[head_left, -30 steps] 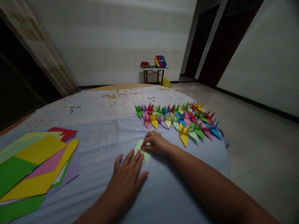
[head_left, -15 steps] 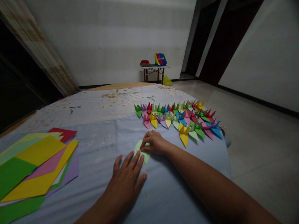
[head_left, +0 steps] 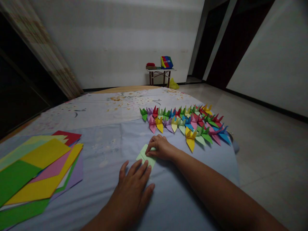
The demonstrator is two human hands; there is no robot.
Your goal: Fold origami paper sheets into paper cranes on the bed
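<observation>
A small folded sheet of pale green paper (head_left: 142, 154) lies on the blue cloth, with a crease line visible across it. My left hand (head_left: 133, 183) rests flat with fingers spread, its fingertips at the paper's near edge. From the right, my right hand (head_left: 159, 147) reaches over the paper with thumb and fingers pinched together on its upper right part. The fingers hide that part of the sheet. Beyond my right hand stand several folded paper cranes (head_left: 191, 138) in many colours, set out in rows.
Loose coloured paper sheets (head_left: 45, 154) overlap in a pile on the left. A flowered white cloth (head_left: 96, 106) covers the far part of the table. Against the back wall, a small table (head_left: 160, 70) holds a multicoloured bag (head_left: 166, 62) and a red item.
My left hand has slid slightly toward me and right, uncovering more of the green paper. The right hand keeps its pinch on the sheet. The whole view has shifted slightly.
</observation>
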